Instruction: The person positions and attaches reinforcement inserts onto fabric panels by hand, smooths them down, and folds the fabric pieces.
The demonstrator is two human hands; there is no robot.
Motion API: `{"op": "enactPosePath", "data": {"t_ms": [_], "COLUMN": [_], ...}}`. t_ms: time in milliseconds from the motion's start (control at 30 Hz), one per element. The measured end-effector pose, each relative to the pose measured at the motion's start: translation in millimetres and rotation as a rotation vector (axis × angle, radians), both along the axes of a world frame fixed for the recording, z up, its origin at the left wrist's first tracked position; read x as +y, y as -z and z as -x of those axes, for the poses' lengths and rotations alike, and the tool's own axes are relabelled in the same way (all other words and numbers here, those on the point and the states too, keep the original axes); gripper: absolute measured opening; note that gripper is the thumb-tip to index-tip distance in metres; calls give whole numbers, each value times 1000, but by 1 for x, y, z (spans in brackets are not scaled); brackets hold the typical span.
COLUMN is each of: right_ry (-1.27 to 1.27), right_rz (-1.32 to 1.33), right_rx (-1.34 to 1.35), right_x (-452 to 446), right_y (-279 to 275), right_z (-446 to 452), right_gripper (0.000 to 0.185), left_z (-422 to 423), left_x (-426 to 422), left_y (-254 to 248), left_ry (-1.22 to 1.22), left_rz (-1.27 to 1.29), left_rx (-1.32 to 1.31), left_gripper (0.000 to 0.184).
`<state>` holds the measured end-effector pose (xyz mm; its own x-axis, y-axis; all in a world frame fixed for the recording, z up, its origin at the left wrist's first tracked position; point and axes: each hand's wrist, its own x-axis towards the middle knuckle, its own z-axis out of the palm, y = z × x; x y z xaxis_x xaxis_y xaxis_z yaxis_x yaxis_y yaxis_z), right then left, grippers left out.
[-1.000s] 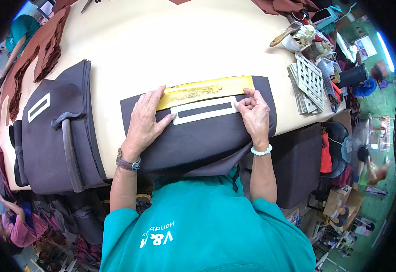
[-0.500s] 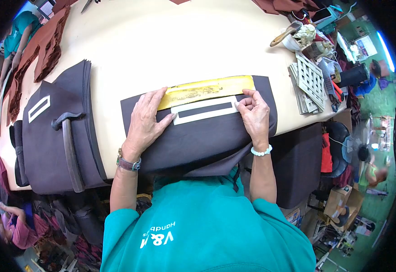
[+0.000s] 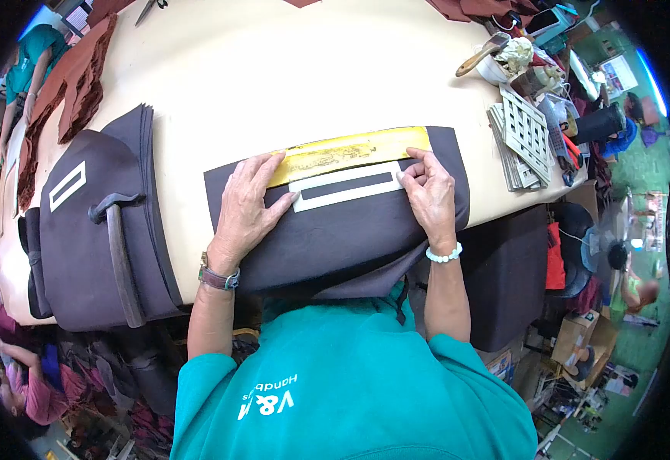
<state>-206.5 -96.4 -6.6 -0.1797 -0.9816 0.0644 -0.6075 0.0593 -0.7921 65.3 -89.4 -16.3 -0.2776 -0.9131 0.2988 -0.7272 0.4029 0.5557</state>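
Note:
A pale rectangular frame point(image 3: 346, 186) with a long slot lies flat on dark material point(image 3: 327, 238) at the table's front edge. Just beyond it, a stained yellow strip point(image 3: 358, 149) runs along the material. My left hand point(image 3: 244, 205) is open, its fingers resting on the strip's left end and its thumb at the frame's left end. On the other side, the fingers of my right hand point(image 3: 431, 192) are curled. Its index finger touches the strip's right end, and the thumb presses at the frame's right end.
Stacked dark pieces point(image 3: 97, 245) lie at left, with a hammer point(image 3: 120, 257) and another pale frame point(image 3: 67, 186) on top. Rust-brown pieces point(image 3: 86, 84) lie farther back. At right are lattice panels point(image 3: 525, 134) and a brush point(image 3: 481, 57) on a bowl. Other people are at left.
My hands, the frame and the strip stay almost where they were. At the left, the upper dark piece's corner looks more rounded. The person at lower left has shifted an arm.

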Motion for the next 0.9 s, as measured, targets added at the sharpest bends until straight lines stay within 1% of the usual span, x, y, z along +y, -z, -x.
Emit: {"op": "enactPosePath", "data": {"t_ms": [633, 900], "right_ry": [2, 10], "right_rz": [-28, 5], "right_rx": [-12, -24], "right_x": [0, 0], "right_y": [-3, 0], "right_z": [0, -1], "right_gripper": [35, 34], "left_z": [2, 2], "left_x": [1, 0], "left_y": [0, -1], "left_ry": [-16, -14], "left_rz": [52, 64], "left_rx": [-39, -34], "left_gripper": [49, 46]}}
